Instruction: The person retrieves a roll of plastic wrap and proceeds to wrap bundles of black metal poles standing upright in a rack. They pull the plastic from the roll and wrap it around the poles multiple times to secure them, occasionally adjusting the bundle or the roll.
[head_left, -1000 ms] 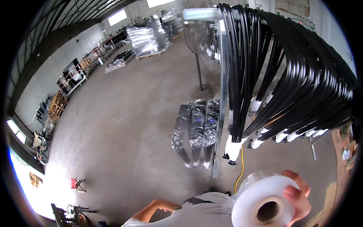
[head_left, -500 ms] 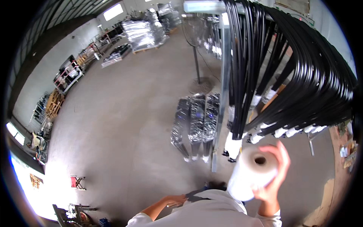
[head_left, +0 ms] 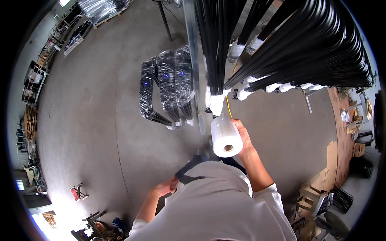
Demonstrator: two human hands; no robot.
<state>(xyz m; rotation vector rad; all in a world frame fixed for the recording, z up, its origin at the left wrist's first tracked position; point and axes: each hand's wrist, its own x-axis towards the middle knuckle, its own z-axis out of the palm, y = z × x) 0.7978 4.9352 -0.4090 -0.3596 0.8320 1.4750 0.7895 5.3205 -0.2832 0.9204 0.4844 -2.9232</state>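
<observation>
My right hand [head_left: 242, 135] grips a roll of clear stretch film [head_left: 224, 134] from its right side, the hollow core facing up toward me. Just beyond the roll hangs a bundle of long black tubes [head_left: 216, 76], its lower end wrapped in white film [head_left: 216, 103]. The roll is close to this wrapped end; whether they touch I cannot tell. My left hand [head_left: 168, 186] rests at my left hip beside the dark trousers, its fingers mostly hidden.
More black tubes [head_left: 305, 52] hang in a dense row at the right, beside a metal post [head_left: 194, 60]. Several film-wrapped black bundles [head_left: 167, 80] stand on the floor left of it. A yellow cord [head_left: 228, 105] hangs behind the roll. A small red folding stool [head_left: 76, 193] stands at lower left.
My right hand has carried the film roll forward and left to the wrapped tube ends, tipping its core end toward me. The view has tilted downward. My left hand stays at my hip.
</observation>
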